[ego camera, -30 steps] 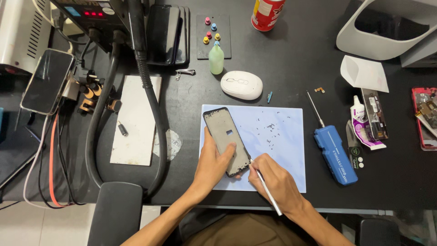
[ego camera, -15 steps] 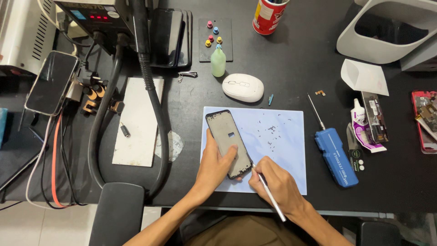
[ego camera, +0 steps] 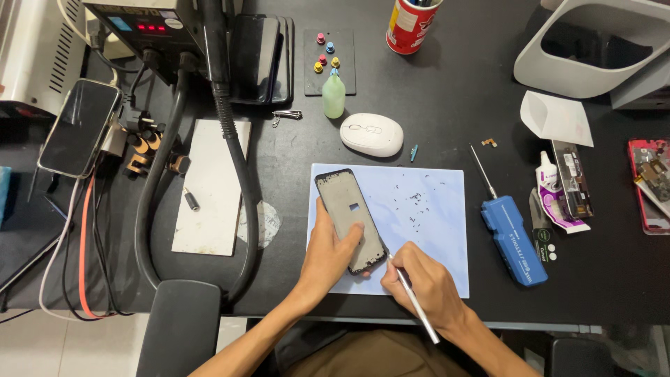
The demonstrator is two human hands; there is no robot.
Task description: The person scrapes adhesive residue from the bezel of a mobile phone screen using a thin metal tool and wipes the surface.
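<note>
A dark phone frame (ego camera: pixel 347 213) lies slanted on a pale blue mat (ego camera: pixel 433 230). My left hand (ego camera: pixel 331 255) presses on its lower half, thumb and fingers spread over it. My right hand (ego camera: pixel 426 286) grips a thin silver tool (ego camera: pixel 417 307) like a pen, its tip at the frame's lower right corner. Several tiny dark screws (ego camera: pixel 415 206) are scattered on the mat to the right of the frame.
A blue electric screwdriver (ego camera: pixel 511 234) lies right of the mat, glue tubes (ego camera: pixel 555 202) beyond it. A white mouse (ego camera: pixel 371 134), a green bottle (ego camera: pixel 333 94) and a red can (ego camera: pixel 410 26) stand behind. A black hose (ego camera: pixel 234 160), metal plate (ego camera: pixel 209 185) and phone (ego camera: pixel 78 127) are at left.
The view has shifted slightly; both hands stay on the phone frame, the tool tip still at its lower right corner.
</note>
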